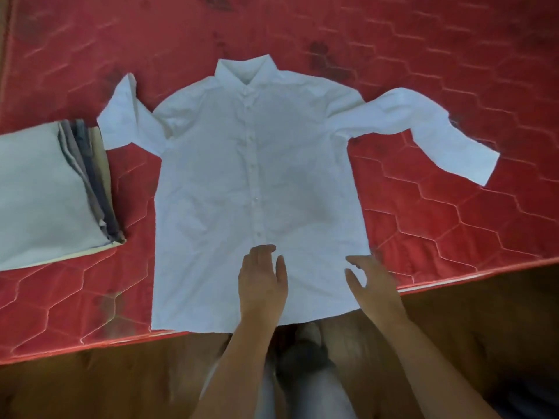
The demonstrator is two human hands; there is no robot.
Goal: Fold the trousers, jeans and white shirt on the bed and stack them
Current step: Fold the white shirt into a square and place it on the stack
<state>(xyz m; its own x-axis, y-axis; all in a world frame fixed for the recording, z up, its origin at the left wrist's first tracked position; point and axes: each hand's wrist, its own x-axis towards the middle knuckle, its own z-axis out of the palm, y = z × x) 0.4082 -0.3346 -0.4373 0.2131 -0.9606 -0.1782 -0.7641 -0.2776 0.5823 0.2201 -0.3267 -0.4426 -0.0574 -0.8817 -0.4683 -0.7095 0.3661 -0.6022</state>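
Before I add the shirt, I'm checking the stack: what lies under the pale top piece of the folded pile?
Under the pale top piece, only grey, blue-grey and beige layer edges show along its right side; everything else is covered.

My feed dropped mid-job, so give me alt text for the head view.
A white shirt lies buttoned, face up and unfolded on the red quilted bed, sleeves out. The left-hand grip rests open on its lower front, the right-hand grip open at its right hem. A stack of folded clothes sits to the left.
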